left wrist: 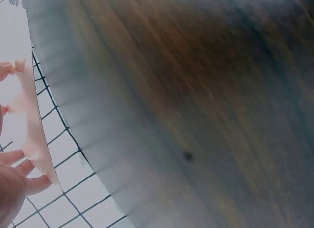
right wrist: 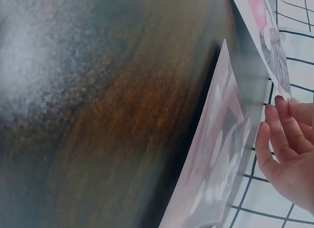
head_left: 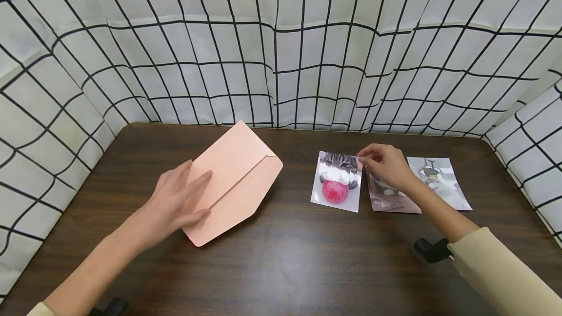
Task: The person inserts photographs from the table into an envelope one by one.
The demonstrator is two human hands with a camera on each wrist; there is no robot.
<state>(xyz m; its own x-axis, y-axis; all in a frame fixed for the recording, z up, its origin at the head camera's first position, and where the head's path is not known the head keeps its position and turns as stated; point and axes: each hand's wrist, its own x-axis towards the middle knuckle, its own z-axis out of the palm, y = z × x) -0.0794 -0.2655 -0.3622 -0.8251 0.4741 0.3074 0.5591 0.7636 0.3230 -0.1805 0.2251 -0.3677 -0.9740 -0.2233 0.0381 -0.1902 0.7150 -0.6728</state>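
A pale pink envelope [head_left: 234,160] lies slanted on the left half of the table, its pointed flap towards the lower right. My left hand [head_left: 173,204] rests on its left part, thumb and fingers spread over the paper. In the left wrist view, fingertips [left wrist: 37,184] touch the envelope near its edge. With thumb and fingertips, my right hand [head_left: 386,165] pinches the upper right corner of a photo print [head_left: 335,179] of a striped cat with a pink ball. Under that hand lies a second, pinkish print [head_left: 395,204], partly hidden. A third, pale grey print [head_left: 443,184] lies right of it.
The dark brown wooden table [head_left: 281,267] spans the view. A white curtain with a black grid [head_left: 290,48] stands along its back and sides. Black wrist devices [head_left: 432,250] show near both forearms.
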